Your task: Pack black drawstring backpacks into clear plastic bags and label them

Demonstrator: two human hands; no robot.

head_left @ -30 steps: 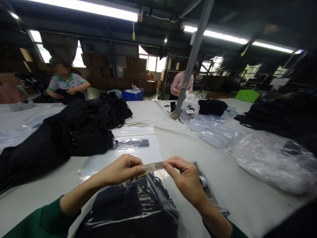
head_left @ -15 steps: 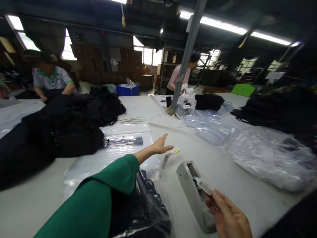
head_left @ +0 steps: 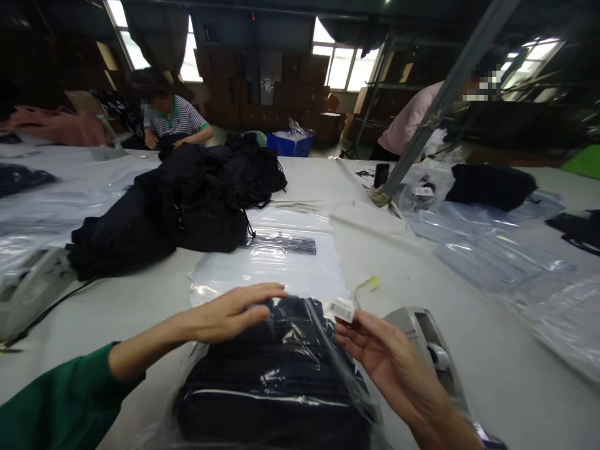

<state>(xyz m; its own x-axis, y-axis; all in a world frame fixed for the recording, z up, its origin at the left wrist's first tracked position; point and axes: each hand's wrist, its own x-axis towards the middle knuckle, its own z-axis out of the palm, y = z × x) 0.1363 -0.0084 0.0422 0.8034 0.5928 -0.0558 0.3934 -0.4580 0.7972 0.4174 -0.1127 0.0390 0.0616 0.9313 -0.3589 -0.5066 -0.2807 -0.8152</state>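
Observation:
My left hand (head_left: 232,315) is open, its fingers stretched over the upper left part of a folded dark garment in a clear plastic bag (head_left: 276,369). I cannot tell whether it touches the plastic. Near the bag's upper right edge, my right hand (head_left: 394,356) pinches a small white barcode label (head_left: 342,310) between thumb and fingers. A grey dispenser (head_left: 415,322) with a white roll inside stands just right of that hand, partly covered by it. A thin strip with a yellow end (head_left: 374,282) lies beyond the right hand.
Stacked clear bags (head_left: 290,275) lie behind the garment. Black drawstring garments (head_left: 201,200) are heaped at left, near another grey dispenser (head_left: 37,287). More clear plastic bags (head_left: 487,244) spread at right. A metal post (head_left: 445,106) rises from the table. Two people work across it.
My left hand has drawn back from its far reach to above the bagged garment. My right hand has carried the label from the dispenser leftward to the bag. The view has swung left.

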